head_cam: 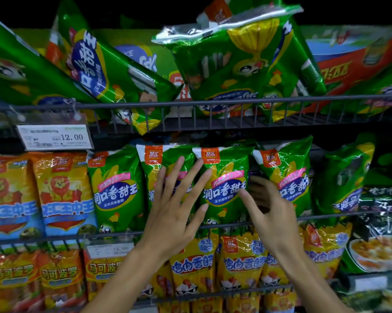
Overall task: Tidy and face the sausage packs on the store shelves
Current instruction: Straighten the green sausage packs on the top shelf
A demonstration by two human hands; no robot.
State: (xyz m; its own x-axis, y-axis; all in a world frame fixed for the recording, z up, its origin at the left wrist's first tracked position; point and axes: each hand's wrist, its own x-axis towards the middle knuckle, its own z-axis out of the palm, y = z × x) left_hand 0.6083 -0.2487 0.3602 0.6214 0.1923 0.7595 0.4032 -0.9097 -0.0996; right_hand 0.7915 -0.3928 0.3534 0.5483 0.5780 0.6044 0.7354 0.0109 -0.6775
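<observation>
Both my hands at the middle shelf's green sausage packs (224,188).
Left hand (174,213) spread flat on them; right hand (269,204) reaches between two.

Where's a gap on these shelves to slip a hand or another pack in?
Top shelf: the dark opening behind the wire rail, between the leaning green packs and the upright green pack. Middle shelf is crowded edge to edge; the right hand reaches into a narrow slit there. The left hand lies flat on the pack fronts.
</observation>
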